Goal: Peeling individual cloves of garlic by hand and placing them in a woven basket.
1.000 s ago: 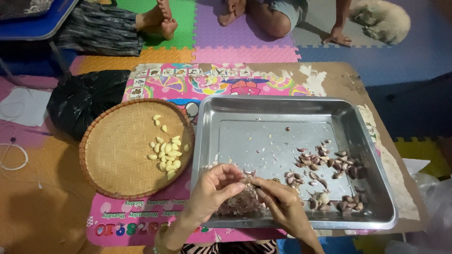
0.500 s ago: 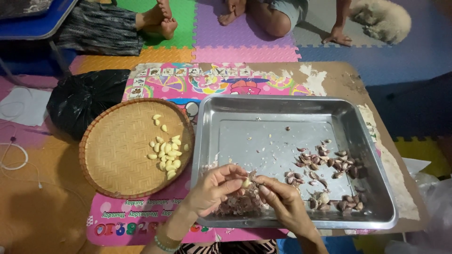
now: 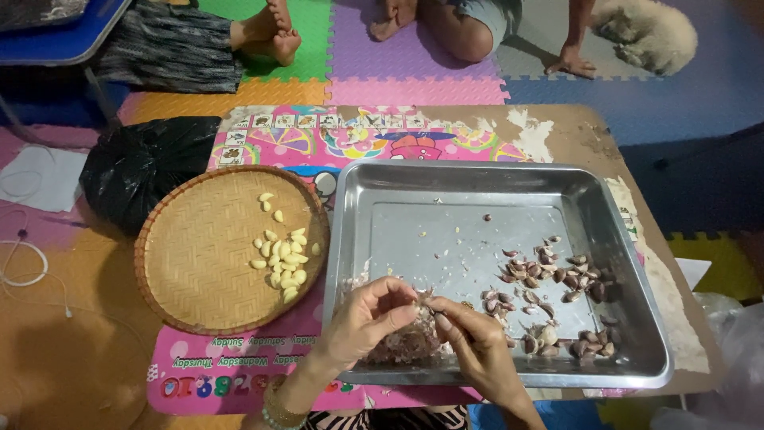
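Observation:
My left hand (image 3: pixel 368 316) and my right hand (image 3: pixel 469 341) meet over the near left corner of a steel tray (image 3: pixel 461 191), fingertips pinched together on a small garlic clove (image 3: pixel 422 301) between them. Beneath them lies a heap of purplish peelings (image 3: pixel 406 346). Unpeeled purple-skinned cloves (image 3: pixel 557 275) are scattered in the tray's right half. A round woven basket (image 3: pixel 199 263) to the left of the tray holds several peeled pale cloves (image 3: pixel 280 259).
A black plastic bag (image 3: pixel 143 167) sits at the table's left rear. A pink printed mat (image 3: pixel 334 135) covers the low table. People's feet and a hand rest on coloured foam floor tiles beyond it. White cable lies at far left.
Both hands stayed over the tray's near corner. The fingers shifted around the clove and drew closer together.

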